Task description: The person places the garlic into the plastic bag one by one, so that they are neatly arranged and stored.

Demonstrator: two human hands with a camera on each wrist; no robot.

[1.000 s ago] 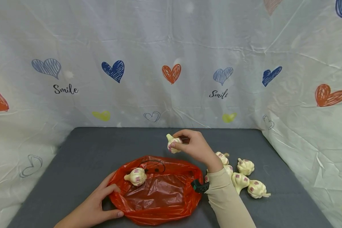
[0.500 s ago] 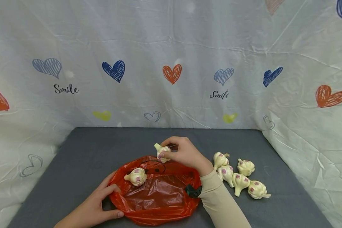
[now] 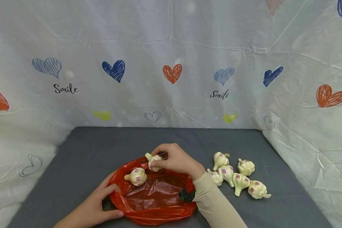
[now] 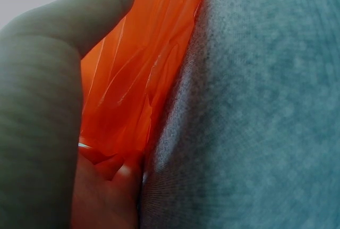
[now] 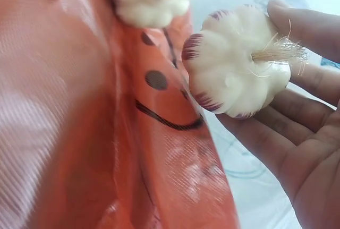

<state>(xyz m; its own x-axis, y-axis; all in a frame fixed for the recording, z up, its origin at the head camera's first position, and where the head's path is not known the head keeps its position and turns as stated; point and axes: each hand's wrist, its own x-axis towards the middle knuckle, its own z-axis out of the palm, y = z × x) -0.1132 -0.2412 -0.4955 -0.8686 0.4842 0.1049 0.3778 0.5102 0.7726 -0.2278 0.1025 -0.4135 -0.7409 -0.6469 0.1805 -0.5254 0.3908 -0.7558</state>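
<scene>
My right hand (image 3: 176, 160) pinches a garlic bulb (image 3: 153, 163) between thumb and fingers, over the far rim of the red plastic bag (image 3: 156, 218). The right wrist view shows that held garlic bulb (image 5: 234, 64) from its root end, with dry root threads sticking out. Another garlic bulb (image 3: 136, 177) lies on the left part of the bag, just below the held one. At the bag's left side my left hand (image 3: 98, 202) grips the bag, its thumb at the front edge and its fingers bent at the rim. In the left wrist view, bag film (image 4: 133, 75) lies between thumb and fingers.
Several garlic bulbs (image 3: 240, 183) lie grouped on the dark grey table (image 3: 117, 142), right of the bag. A white sheet printed with hearts (image 3: 171, 41) hangs behind and along the sides. A dark band (image 3: 187, 195) is on the right wrist, over the bag's right side.
My right hand has moved left and toward me with the garlic bulb, from beyond the bag to over its far rim. The left hand and the other bulbs have stayed put.
</scene>
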